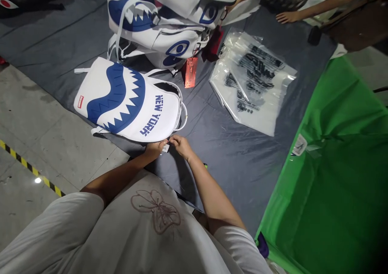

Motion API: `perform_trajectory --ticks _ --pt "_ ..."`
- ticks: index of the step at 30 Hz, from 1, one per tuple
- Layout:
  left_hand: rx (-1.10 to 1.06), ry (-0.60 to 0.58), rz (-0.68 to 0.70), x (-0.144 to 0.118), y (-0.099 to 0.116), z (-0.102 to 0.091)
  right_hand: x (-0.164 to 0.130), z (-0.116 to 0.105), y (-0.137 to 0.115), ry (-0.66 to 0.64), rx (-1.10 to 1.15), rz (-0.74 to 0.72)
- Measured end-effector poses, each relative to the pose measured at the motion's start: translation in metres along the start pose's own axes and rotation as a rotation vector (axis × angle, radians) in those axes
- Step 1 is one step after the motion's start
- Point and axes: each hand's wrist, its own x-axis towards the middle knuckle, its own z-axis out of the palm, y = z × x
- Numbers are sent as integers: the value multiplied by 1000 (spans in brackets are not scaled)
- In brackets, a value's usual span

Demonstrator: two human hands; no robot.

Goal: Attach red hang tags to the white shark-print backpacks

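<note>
A white backpack with a blue shark-mouth print and "NEW YORK" lettering lies flat on a grey sheet. My left hand and my right hand meet at its near edge. Both pinch a small white tag between their fingertips. The tag sits right at the bag's lower rim; how it is attached is hidden.
More white-and-blue backpacks are piled behind, with a red hang tag. A stack of clear printed plastic bags lies right of them. Green fabric covers the right side. Another person's hand rests at the top. Yellow-black tape marks the concrete floor.
</note>
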Motion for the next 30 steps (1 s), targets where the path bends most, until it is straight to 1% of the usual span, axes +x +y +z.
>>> perform_trajectory --ticks 5,12,22,30 --pt "38 9 39 3 -3 -1 0 -2 3 -15 -37 9" --pt "64 46 129 5 -4 -1 4 -5 5 -31 -23 7" --pt "66 -6 167 8 -6 -1 1 -10 -1 -72 -25 9" --pt "60 -39 197 15 -9 -4 2 -7 2 -88 -44 -2"
